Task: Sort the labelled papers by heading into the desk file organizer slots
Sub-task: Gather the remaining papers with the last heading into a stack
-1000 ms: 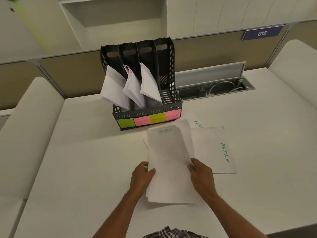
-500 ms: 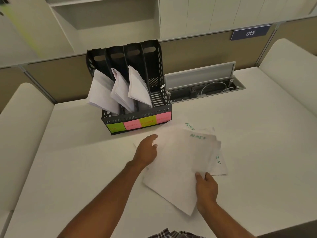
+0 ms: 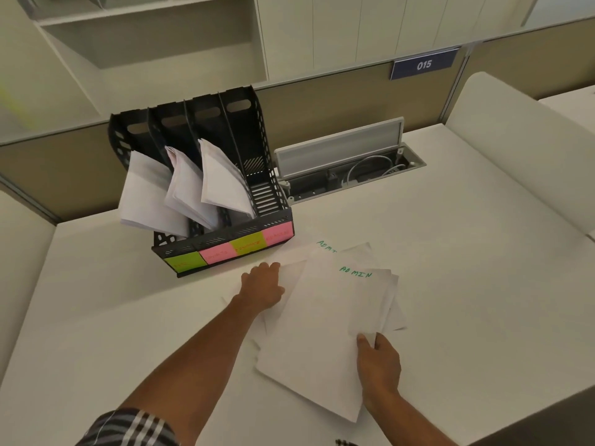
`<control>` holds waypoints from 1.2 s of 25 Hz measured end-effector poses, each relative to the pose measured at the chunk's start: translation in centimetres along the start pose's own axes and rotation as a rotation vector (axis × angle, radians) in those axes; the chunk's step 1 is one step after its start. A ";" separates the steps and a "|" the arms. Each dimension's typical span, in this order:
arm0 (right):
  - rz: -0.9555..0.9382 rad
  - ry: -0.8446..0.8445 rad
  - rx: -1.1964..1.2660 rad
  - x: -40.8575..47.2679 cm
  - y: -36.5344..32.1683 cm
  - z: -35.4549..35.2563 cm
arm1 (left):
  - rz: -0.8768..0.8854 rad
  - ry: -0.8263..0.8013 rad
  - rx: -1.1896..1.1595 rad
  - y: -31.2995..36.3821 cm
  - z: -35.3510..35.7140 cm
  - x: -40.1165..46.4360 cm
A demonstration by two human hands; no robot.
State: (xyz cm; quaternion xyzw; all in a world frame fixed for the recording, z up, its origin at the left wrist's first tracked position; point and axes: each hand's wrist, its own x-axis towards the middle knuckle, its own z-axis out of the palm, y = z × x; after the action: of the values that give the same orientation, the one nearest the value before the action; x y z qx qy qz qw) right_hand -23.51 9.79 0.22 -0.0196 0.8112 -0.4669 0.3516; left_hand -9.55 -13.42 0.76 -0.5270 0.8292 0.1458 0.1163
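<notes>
- Head view showed the right hand (image 3: 379,362) with thumb and fingers pinched closed on the near right edge of the top white sheet headed ADMIN in green (image 3: 325,329).
- The left hand (image 3: 262,286) lay flat and spread, palm down, on the loose pile of white papers (image 3: 391,304), gripping nothing.
- Another sheet with a green ADMIN heading (image 3: 325,246) peeked out at twelve o'clock from the top sheet, just in front of the organizer.
- At eleven o'clock from the hands stood the black plastic four-slot desk file organizer (image 3: 257,175), its front carrying green and pink sticky labels (image 3: 244,247).
- Three slots held leaning white papers (image 3: 188,185); the rightmost slot looked bare.
- To do this step well, I would judge: press the pile down with the left palm, lift only the pinched sheet, check the heading against the labels, which were too blurred to read, then slide it in bottom edge first.
</notes>
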 end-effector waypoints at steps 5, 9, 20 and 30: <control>-0.097 -0.034 -0.038 0.3 -1.0 0.4 | -0.173 0.115 -0.296 -2.6 1.9 -4.4; -0.149 -0.069 -0.120 1.1 -1.2 0.2 | -0.337 0.044 -0.382 -3.3 3.4 -9.1; -0.168 -0.251 -0.244 2.8 -1.4 -1.9 | -0.788 0.122 -1.569 -1.5 8.2 -19.6; -0.185 -0.312 -0.356 3.0 -2.1 -1.3 | -0.697 -0.190 -1.699 1.0 8.1 -21.3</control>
State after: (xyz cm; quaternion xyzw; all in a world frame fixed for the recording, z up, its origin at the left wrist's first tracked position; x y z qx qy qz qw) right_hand -27.19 8.47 0.61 -0.2270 0.8112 -0.3383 0.4195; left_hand -1.25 7.85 0.79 -0.6409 0.2249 0.7049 -0.2045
